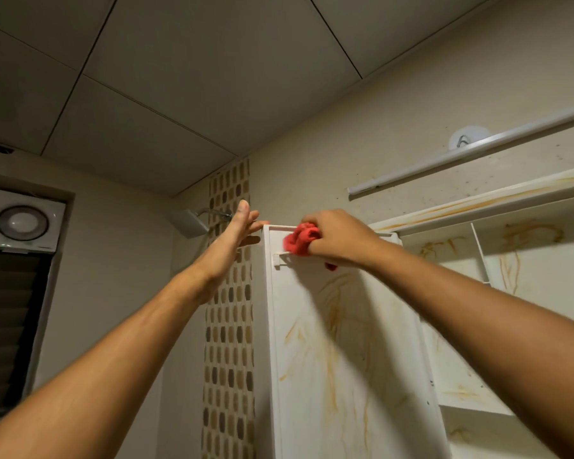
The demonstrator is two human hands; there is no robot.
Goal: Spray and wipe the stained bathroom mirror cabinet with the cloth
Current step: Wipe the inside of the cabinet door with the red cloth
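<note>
Held a red cloth (300,241) bunched up tight in the right grip (338,236), fingers curled round it. Pressed the cloth on the top left corner of the open cabinet door (338,359), just above a small white clip (280,258). Laid the left grip (236,233) wide and flat, fingers straight, against the outer left edge of the door near its top, with nothing held in it. Had both arms stretched up. Saw orange-brown streaks all down the white inside of the door, below the cloth. Saw more of the same streaks to the right, on the back wall and shelves of the cabinet (527,270) and along its top edge. Found a long white rail (471,154) on the wall above the cabinet, with a round white hook (463,140) just behind it. Found a strip of brown and grey tiles (227,326) left of the door, and a shower head (188,223) just left of the left grip, farther back. Spotted a round fan (22,223) far to the left, above a dark slatted window (10,326).
</note>
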